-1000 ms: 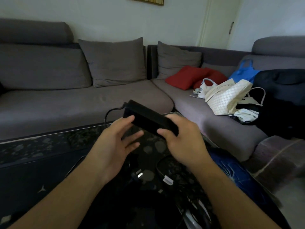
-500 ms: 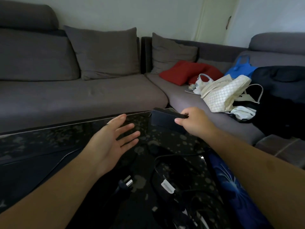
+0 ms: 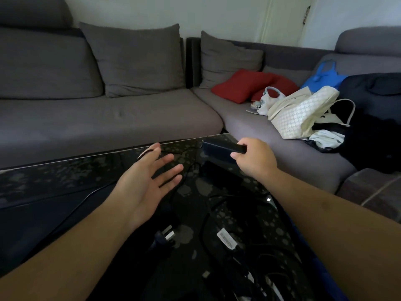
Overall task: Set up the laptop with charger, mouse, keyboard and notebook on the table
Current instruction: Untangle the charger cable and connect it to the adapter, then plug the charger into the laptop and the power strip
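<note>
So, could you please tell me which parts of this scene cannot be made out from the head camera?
- Charger brick: its near end is covered by the right hand; whether it touches the table is unclear.
- Cables: black on dark glass, so their routes are lost, and the bottom edge cuts them off.
- Cable label: print too small to read.
- Mouse, keyboard, notebook: none identifiable in the dark foreground.

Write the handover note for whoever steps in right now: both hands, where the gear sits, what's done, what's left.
Right hand: closed on the charger brick, at the far right corner of the black table.
Left hand: open, empty, above the table.
Wall plug and coiled cable lie loose on the table, nearer the person.
Done: charger brought to the table.
Left: release the brick, run the cable. Laptop, mouse, keyboard and notebook cannot be made out clearly in this view.
</note>
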Available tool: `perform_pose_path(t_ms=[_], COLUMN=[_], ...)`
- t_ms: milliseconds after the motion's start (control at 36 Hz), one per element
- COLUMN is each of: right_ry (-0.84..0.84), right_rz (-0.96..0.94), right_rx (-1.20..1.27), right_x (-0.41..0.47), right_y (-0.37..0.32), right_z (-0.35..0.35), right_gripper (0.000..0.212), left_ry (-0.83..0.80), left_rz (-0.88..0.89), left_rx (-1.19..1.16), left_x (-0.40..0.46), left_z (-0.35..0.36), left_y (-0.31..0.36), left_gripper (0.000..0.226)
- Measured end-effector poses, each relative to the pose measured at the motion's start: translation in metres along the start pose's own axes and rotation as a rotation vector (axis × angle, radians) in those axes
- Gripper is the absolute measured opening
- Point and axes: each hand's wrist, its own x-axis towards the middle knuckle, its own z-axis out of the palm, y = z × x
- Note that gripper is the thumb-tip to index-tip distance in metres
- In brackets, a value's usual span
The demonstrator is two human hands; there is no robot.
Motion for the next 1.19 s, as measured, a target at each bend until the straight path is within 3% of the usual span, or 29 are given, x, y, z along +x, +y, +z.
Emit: perform_pose_path(t_ms=[250, 528, 583, 667, 694, 806, 861, 917, 972, 1056, 1194], right_ry=[-0.014, -0.233, -0.196, -0.053, -0.079, -0.511, -0.81, -0.966, -0.922, -0.726, -0.676], right_rz=[-0.073, -0.157, -0.138, -0.096, -0.063, 0.082, 0.084, 0.052, 0.081, 0.152, 0.428], right_rx=[0.002, -0.017, -0.085, -0.137, -0.123, -0.014, 0.024, 0.046, 0.146, 0.333, 0.626], right_x=[-0.024, -0.058, -0.063, -0.082, -0.091, -0.127, -0.144, -0.155, -0.157, -0.142, -0.105], right_y=[0.005, 0.017, 0.01, -0.016, -0.027, -0.063, -0.073, -0.079, -0.083, -0.085, -0.071], right_z=[0.025, 0.023, 0.014, -0.006, -0.014, -0.037, -0.039, -0.038, -0.043, -0.06, -0.085], right_gripper=[0.045, 0.066, 0.06, 0.028, 0.03, 0.084, 0.077, 0.046, 0.022, 0.026, 0.023], left_ry=[0.049, 0.112, 0.119, 0.063, 0.037, -0.011, -0.036, -0.08, -0.126, -0.153, -0.048], left_rz=[-0.024, -0.143, -0.181, -0.21, -0.199, -0.102, -0.046, -0.006, 0.03, 0.043, 0.059], left_rx=[-0.197, -0.179, -0.077, 0.235, 0.343, 0.714, 0.912, 1.141, 1.352, 1.486, 1.54], left_x=[-0.001, -0.021, -0.029, -0.043, -0.049, -0.076, -0.089, -0.103, -0.116, -0.137, -0.167], left_z=[-0.003, -0.002, -0.002, -0.007, -0.011, -0.026, -0.034, -0.047, -0.061, -0.076, -0.097], left_y=[0.0, 0.004, 0.009, 0.016, 0.02, 0.035, 0.039, 0.038, 0.038, 0.04, 0.053], left_gripper=[0.039, 0.056, 0.053, 0.034, 0.029, 0.019, 0.018, 0.014, 0.005, 0.007, 0.01])
